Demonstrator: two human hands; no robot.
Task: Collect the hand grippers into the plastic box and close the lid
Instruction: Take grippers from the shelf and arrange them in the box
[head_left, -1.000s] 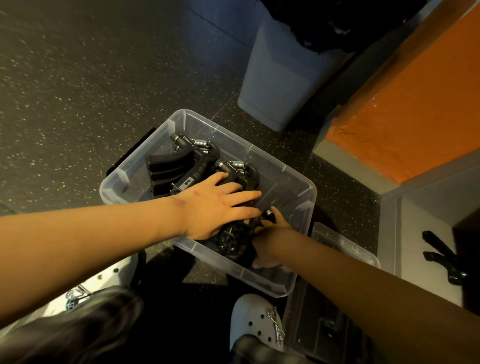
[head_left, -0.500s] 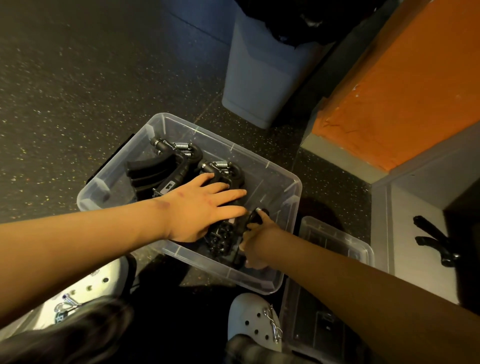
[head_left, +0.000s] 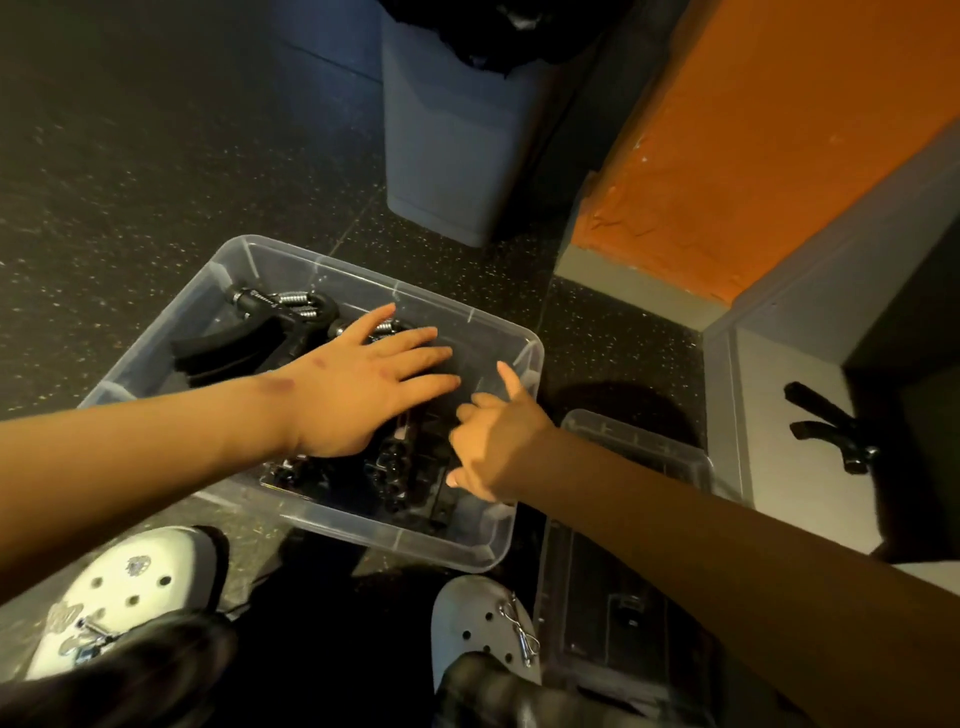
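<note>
A clear plastic box (head_left: 498, 551) stands on the dark floor between my feet and a grey bin. Several black hand grippers (head_left: 260, 332) with steel springs lie packed inside it. My left hand (head_left: 363, 384) lies flat on top of them, fingers straight and spread. My right hand (head_left: 493, 436) hovers over the box's right side, index finger pointing up, the other fingers loosely curled, with nothing visible in it. The clear lid (head_left: 639, 467) lies on the floor to the right of the box. One more black hand gripper (head_left: 826, 426) sits on a grey shelf at the far right.
A grey waste bin (head_left: 457, 150) with a black liner stands just behind the box. An orange-topped bench (head_left: 753, 150) and a grey shelf unit (head_left: 779, 467) fill the right side. My two white clogs (head_left: 124, 587) rest on the floor in front of the box.
My right hand has let go of the gripper it held inside the box and lifted, index finger raised. My left hand stays pressed on the grippers. The view shifted a little.
</note>
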